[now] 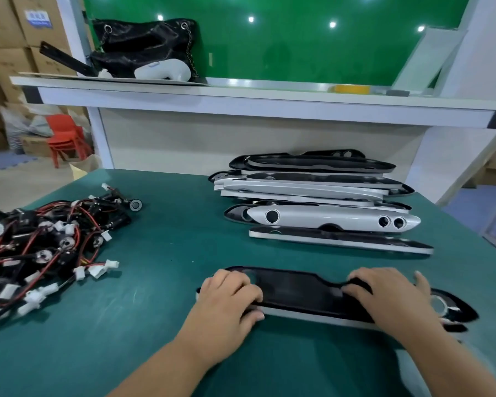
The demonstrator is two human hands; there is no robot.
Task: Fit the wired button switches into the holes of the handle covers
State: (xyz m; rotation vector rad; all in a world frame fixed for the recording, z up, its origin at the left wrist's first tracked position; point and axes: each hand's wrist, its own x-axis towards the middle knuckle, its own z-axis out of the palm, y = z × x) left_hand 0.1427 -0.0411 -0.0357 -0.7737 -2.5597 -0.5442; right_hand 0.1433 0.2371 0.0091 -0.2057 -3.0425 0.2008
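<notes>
cover: handle cover [298, 293] lies dark side up near the person, long axis left to right | hands: left hand [229, 299] and right hand [390, 296] each grip one end | switches: wired button switches [40, 245] heaped well apart to the left | judged: left hand is nearer for the pick
</notes>
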